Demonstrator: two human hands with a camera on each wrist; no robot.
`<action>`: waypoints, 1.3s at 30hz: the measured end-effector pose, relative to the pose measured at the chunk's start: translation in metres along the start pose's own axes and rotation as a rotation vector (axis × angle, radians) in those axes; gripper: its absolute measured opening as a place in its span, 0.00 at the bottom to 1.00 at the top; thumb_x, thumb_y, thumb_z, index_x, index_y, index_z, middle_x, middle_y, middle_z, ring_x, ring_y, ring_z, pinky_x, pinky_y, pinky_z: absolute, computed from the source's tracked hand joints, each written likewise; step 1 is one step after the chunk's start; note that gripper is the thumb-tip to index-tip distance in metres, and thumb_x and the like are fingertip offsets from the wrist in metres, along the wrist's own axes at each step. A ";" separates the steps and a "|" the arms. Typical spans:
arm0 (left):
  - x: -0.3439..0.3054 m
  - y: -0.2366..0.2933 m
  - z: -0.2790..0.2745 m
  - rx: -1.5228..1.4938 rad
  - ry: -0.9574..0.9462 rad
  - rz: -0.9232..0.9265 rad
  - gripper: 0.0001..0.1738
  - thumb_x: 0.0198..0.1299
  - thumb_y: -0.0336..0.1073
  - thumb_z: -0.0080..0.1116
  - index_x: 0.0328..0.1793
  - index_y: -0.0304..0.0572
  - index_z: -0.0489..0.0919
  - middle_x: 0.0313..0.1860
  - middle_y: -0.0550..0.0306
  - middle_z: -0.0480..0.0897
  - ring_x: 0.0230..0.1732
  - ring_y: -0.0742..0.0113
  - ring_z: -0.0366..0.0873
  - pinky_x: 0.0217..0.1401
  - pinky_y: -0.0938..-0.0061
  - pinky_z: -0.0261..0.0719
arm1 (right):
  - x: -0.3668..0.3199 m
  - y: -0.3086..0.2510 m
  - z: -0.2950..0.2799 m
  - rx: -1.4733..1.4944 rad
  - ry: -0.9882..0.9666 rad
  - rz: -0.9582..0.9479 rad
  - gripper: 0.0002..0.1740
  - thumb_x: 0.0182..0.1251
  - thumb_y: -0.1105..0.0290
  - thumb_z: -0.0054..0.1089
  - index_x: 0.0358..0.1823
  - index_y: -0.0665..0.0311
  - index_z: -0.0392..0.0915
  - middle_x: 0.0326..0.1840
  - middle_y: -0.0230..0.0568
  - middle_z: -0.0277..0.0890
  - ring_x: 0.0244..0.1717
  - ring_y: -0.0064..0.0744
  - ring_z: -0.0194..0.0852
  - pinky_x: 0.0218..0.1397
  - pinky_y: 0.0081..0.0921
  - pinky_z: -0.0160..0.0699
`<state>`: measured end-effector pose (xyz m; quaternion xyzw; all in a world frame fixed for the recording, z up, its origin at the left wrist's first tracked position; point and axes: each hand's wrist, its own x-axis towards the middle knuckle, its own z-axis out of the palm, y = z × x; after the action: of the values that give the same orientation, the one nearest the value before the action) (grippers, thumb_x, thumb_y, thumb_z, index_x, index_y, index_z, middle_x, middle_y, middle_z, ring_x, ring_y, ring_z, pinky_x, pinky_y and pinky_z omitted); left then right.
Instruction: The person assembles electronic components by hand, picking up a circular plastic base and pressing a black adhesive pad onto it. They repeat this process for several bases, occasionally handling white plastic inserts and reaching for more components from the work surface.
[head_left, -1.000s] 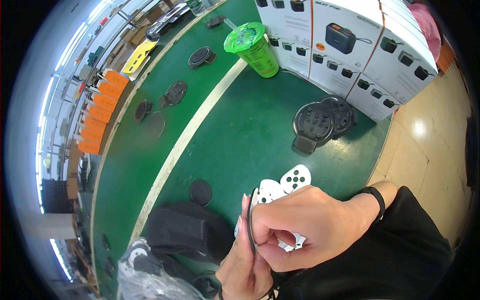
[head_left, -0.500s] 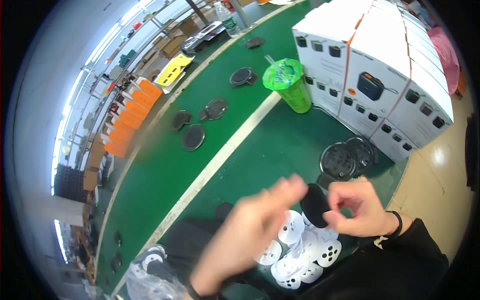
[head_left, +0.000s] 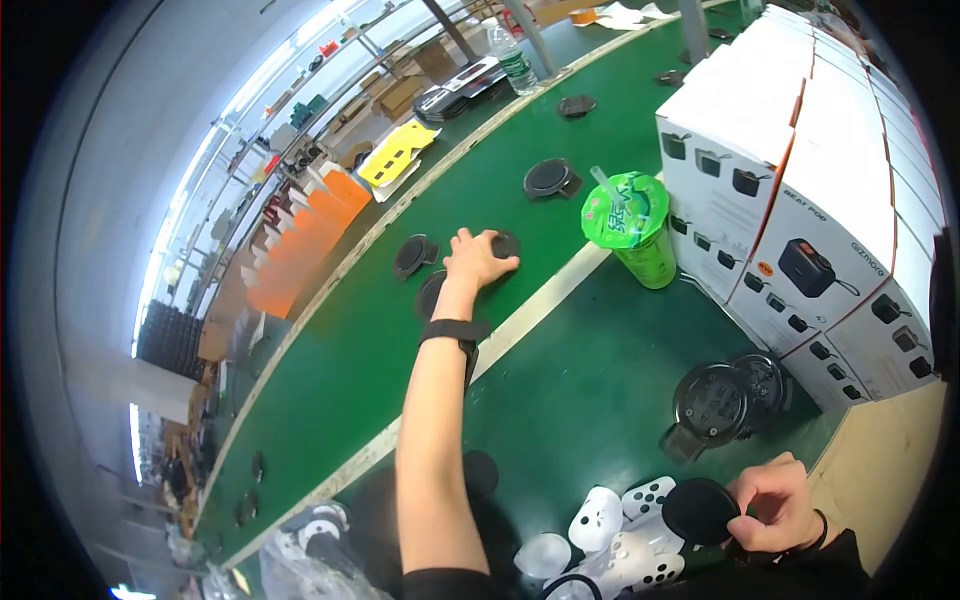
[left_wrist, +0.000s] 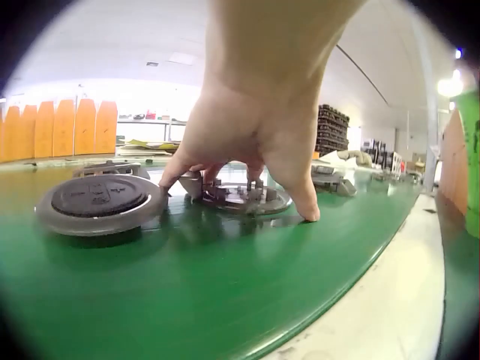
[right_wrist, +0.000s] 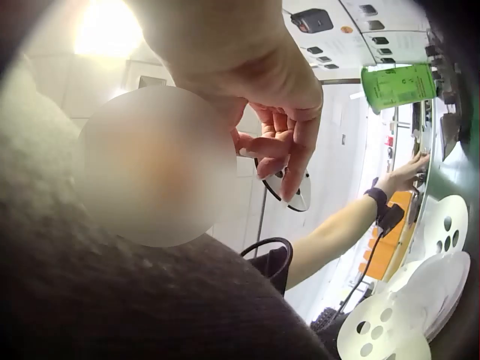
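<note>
On the green belt, my left hand (head_left: 474,264) reaches over a round black plastic part (head_left: 507,245). The left wrist view shows its fingers spread astride that part (left_wrist: 244,198), with the thumb tip down on the belt just outside the rim. Another round black part (left_wrist: 97,201) lies beside the fingers. My right hand (head_left: 787,508) pinches the edge of a thin black disc (head_left: 700,512) between thumb and finger, low at the right. From the right wrist, the disc's other face (right_wrist: 294,187) looks white with dark holes. White sheets with punched holes (head_left: 632,555) are piled beside it.
A green drink cup (head_left: 645,250) stands near white product boxes (head_left: 770,230). Two black round parts (head_left: 710,405) lie in front of them. More black parts (head_left: 550,178) sit along the belt. A clear plastic bag (head_left: 310,570) is at lower left, orange dividers (head_left: 320,235) beyond the belt.
Both hands were together at the black disc. The left hand has let go and moved away across the belt to a black part. The right hand keeps the disc, now further right.
</note>
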<state>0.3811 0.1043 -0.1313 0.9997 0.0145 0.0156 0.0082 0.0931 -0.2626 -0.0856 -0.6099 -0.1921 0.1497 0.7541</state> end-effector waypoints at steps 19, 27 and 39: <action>-0.317 0.097 -0.133 -0.440 -0.050 0.314 0.37 0.56 0.30 0.57 0.70 0.33 0.55 0.67 0.33 0.61 0.67 0.41 0.61 0.67 0.57 0.61 | 0.019 -0.023 0.071 -0.716 0.007 -0.628 0.08 0.46 0.76 0.61 0.24 0.65 0.68 0.19 0.34 0.66 0.17 0.34 0.66 0.18 0.23 0.64; -0.385 0.120 -0.145 -1.069 0.126 0.071 0.32 0.62 0.32 0.47 0.70 0.25 0.53 0.65 0.35 0.65 0.63 0.52 0.67 0.64 0.67 0.63 | 0.034 -0.042 0.114 -0.293 -0.111 -0.685 0.13 0.47 0.73 0.67 0.23 0.61 0.67 0.19 0.32 0.65 0.20 0.32 0.64 0.23 0.25 0.65; -0.424 0.108 -0.129 -1.137 0.203 -0.015 0.34 0.66 0.44 0.43 0.71 0.28 0.53 0.64 0.43 0.68 0.60 0.62 0.70 0.61 0.75 0.63 | 0.032 -0.045 0.125 -0.208 -0.312 -0.542 0.12 0.50 0.78 0.65 0.30 0.62 0.69 0.25 0.33 0.68 0.25 0.30 0.69 0.27 0.21 0.70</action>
<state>-0.0432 -0.0145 -0.0138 0.8315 0.0119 0.1169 0.5429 0.0622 -0.1495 -0.0158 -0.5801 -0.4750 0.0148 0.6615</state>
